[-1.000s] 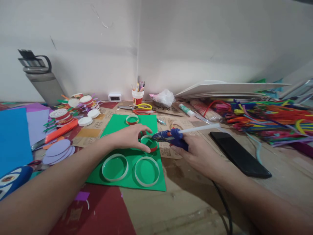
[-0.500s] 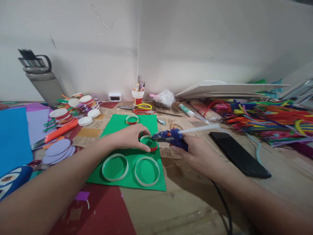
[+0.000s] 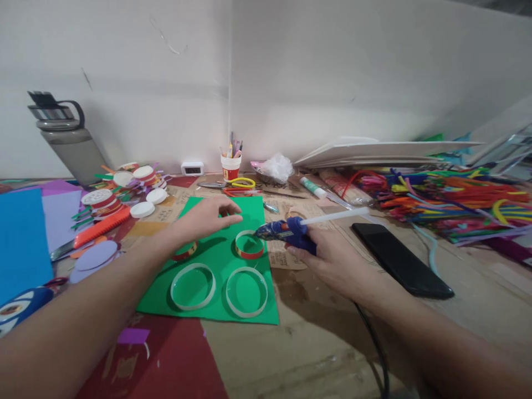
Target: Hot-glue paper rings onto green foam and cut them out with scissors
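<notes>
So, widest first: the counter [image 3: 324,343] stretches right across, patched with brown and dark red card. Big white boards [image 3: 374,152] lie stacked along the back on the right, and in front of them sprawls a bright heap of fuzzy stems [image 3: 469,199]. Middle of the action, it's the green sheet [image 3: 220,244], flat on the counter, with a blue sheet [image 3: 22,238] over at the far left and a tall grey bottle [image 3: 77,152] standing behind that.

Now the hands! The left hand [image 3: 208,219] hovers above the green sheet, fingers loosely curled, thumb apart from them, nothing pinched. The right hand [image 3: 332,257] is wrapped firmly around a blue glue gun [image 3: 293,233], with a black phone [image 3: 399,259] lying just beside on the right.

Down in size we go: two pale rings [image 3: 246,315] sit side by side on the near part of the green sheet. Just beyond, close to its right edge, rests the red-banded ring [image 3: 249,255], and the gun's nozzle points in over its right rim; whether they touch, I can't tell. Another red-and-gold ring [image 3: 186,255] peeks out from behind the left wrist. Smallest of all, a little white clock [image 3: 192,168] against the wall.
</notes>
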`<state>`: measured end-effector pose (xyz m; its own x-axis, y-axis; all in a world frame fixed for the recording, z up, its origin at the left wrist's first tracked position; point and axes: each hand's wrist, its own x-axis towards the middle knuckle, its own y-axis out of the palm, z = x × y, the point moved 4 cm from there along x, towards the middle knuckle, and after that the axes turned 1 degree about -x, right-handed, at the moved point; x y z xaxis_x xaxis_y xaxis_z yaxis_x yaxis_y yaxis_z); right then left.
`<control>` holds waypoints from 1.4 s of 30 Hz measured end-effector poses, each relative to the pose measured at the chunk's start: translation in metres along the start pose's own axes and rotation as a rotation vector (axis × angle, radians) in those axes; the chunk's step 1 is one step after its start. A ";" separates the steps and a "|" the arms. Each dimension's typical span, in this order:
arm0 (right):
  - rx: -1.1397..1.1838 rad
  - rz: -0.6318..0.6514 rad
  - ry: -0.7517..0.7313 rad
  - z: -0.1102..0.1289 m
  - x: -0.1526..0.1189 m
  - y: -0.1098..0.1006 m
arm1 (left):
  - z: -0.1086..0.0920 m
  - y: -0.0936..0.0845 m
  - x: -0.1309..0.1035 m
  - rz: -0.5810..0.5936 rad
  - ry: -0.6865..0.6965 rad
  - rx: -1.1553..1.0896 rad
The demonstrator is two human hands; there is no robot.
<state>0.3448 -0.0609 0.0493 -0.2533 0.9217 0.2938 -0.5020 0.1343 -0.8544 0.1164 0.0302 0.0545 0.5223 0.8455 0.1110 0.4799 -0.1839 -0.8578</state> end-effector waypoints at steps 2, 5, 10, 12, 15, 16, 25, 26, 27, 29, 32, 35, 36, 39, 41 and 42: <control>0.013 -0.007 0.011 -0.001 0.000 0.000 | 0.007 -0.008 0.001 -0.077 -0.033 0.055; 0.027 -0.002 0.050 -0.004 -0.001 -0.001 | 0.023 -0.018 0.002 -0.151 -0.106 0.197; 0.059 -0.010 0.095 -0.006 0.001 -0.002 | 0.063 -0.033 -0.001 -0.161 -0.385 0.407; 0.073 -0.019 0.090 -0.006 0.001 -0.002 | 0.075 -0.036 -0.003 -0.139 -0.441 0.435; 0.092 -0.034 0.077 -0.007 0.001 -0.001 | 0.087 -0.037 -0.005 -0.039 -0.483 0.478; 0.096 -0.035 0.077 -0.008 0.001 -0.001 | 0.089 -0.037 -0.005 -0.006 -0.489 0.493; 0.097 -0.009 0.119 -0.011 0.002 0.003 | 0.089 -0.037 -0.006 0.091 -0.528 0.501; 0.096 -0.006 0.121 -0.011 0.002 0.003 | 0.090 -0.037 -0.005 0.085 -0.527 0.516; 0.096 -0.004 0.118 -0.011 0.003 0.003 | 0.090 -0.037 -0.005 0.073 -0.520 0.536; 0.107 -0.006 0.103 -0.009 0.003 0.002 | 0.092 -0.038 -0.005 0.049 -0.514 0.587; 0.130 -0.018 0.083 -0.008 0.003 0.001 | 0.093 -0.038 -0.006 0.077 -0.533 0.631; 0.171 -0.020 0.078 -0.007 0.002 0.002 | 0.090 -0.038 -0.007 0.131 -0.571 0.636; 0.188 -0.021 0.076 -0.007 0.002 0.002 | 0.089 -0.039 -0.007 0.141 -0.574 0.633; 0.235 -0.023 0.059 -0.009 0.001 0.005 | 0.085 -0.040 -0.007 0.146 -0.572 0.638; 0.256 -0.019 0.045 -0.010 0.001 0.007 | 0.085 -0.040 -0.007 0.154 -0.582 0.632; 0.265 -0.016 0.036 -0.011 0.001 0.008 | 0.084 -0.040 -0.007 0.162 -0.584 0.619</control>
<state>0.3491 -0.0546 0.0384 -0.2164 0.9334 0.2863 -0.7055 0.0532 -0.7067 0.0342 0.0738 0.0452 0.0243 0.9858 -0.1662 -0.1283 -0.1618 -0.9784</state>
